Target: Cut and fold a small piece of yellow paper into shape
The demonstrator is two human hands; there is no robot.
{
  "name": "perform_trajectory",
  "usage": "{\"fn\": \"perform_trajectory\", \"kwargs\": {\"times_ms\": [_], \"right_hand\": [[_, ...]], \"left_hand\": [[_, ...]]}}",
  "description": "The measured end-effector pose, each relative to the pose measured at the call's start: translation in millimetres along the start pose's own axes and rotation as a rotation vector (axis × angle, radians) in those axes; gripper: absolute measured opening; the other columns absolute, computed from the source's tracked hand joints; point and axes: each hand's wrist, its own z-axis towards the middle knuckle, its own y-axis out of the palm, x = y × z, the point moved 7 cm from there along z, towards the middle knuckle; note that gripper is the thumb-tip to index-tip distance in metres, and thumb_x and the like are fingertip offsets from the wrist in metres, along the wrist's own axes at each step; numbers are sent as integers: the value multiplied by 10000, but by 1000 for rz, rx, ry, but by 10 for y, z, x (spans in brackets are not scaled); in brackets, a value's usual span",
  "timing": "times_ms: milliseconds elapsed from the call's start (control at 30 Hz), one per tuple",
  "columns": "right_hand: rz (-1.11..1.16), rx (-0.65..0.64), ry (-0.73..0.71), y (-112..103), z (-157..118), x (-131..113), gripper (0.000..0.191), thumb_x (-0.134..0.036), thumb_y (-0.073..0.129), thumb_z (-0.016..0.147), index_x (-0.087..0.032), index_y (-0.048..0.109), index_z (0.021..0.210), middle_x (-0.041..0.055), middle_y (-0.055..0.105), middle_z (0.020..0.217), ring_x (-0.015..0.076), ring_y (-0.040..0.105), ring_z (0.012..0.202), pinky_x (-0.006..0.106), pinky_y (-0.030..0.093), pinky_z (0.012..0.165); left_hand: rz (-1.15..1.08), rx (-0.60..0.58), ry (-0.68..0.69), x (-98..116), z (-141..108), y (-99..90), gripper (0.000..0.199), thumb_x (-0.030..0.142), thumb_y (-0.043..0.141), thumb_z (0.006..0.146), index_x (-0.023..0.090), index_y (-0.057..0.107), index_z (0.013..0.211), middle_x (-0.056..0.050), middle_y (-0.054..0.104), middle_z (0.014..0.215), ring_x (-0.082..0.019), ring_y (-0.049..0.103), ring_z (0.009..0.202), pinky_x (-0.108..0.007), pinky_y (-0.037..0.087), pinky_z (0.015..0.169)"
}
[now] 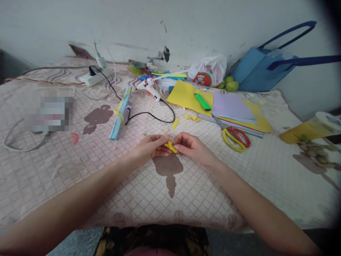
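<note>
Between my two hands is a small piece of yellow paper [171,146], low over the table at the middle of the head view. My left hand [157,145] pinches its left side with thumb and fingers. At its right side, my right hand [188,145] has thumb and fingertips closed on the same piece. Just beyond my hands lie a short yellow paper strip [175,123] and some yellow paper scraps [192,117]. A rolled light-blue paper tube [120,115] with a yellow strip around it rests to the left.
A white glue gun [150,89] with a black cord lies at the back. Scissors [236,138] lie right, beside stacked coloured paper [234,106] with a green marker [203,102]. A cup of yellow drink [306,129], blue bag [262,69] and power strip [95,77] stand farther out.
</note>
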Motion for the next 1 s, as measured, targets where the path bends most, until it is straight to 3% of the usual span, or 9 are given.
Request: {"fn": "perform_trajectory", "kwargs": {"times_ms": [267, 600, 1000], "right_hand": [[-50, -46, 38, -45, -6, 30, 166, -320, 641, 799, -192, 569, 878, 0, 569, 815, 101, 520, 679, 243, 428, 610], [80, -130, 79, -53, 8, 50, 225, -291, 723, 733, -193, 599, 893, 0, 606, 873, 103, 568, 758, 241, 451, 681], [-20, -2, 60, -55, 5, 72, 205, -384, 646, 800, -191, 582, 819, -11, 566, 736, 99, 501, 621, 239, 413, 566]], "left_hand": [[-14, 35, -15, -4, -14, -17, 101, 179, 656, 804, 88, 625, 834, -75, 697, 756, -104, 660, 639, -210, 532, 643], [-21, 1, -24, -37, -16, -28, 166, 117, 649, 789, 114, 583, 941, -78, 711, 822, -102, 668, 633, -222, 538, 660], [51, -9, -4, -17, -19, 8, 102, 144, 665, 774, 99, 634, 859, -60, 701, 789, -85, 646, 632, -220, 519, 674]]}}
